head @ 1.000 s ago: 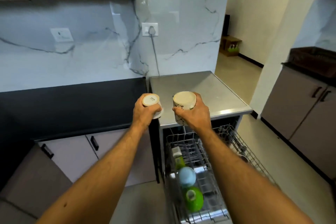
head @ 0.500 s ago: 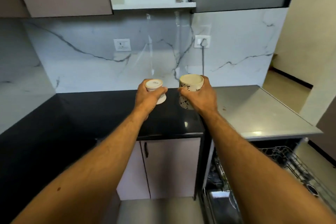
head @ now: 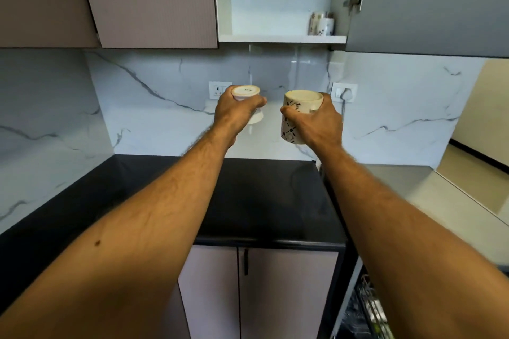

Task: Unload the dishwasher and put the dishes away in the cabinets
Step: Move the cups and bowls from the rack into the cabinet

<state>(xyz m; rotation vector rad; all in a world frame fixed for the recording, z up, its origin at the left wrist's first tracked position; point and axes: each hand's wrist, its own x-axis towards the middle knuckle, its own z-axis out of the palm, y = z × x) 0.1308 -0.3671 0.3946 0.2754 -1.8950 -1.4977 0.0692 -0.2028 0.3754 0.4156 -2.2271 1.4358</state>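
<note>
My left hand (head: 237, 110) grips a small white cup (head: 246, 91) held upside down, its base facing me. My right hand (head: 316, 121) grips a larger cream mug with black patterns (head: 293, 118), also upside down. Both are held in the air above the black countertop (head: 261, 201), in front of the marble backsplash. Above them the upper cabinet (head: 281, 38) stands open, with two patterned mugs (head: 322, 23) at the right end of its white shelf. A corner of the open dishwasher rack (head: 369, 308) shows at the bottom right.
The open cabinet door (head: 427, 3) hangs to the right, above a steel counter (head: 413, 187). Closed upper cabinets (head: 148, 0) are on the left. Wall sockets (head: 344, 92) sit on the backsplash, one with a plug in it. Lower cabinet doors (head: 261, 292) are below the countertop.
My view has turned left and up, away from the dishwasher. Both hands have risen with the cups toward the open upper cabinet, which now shows its shelf and mugs.
</note>
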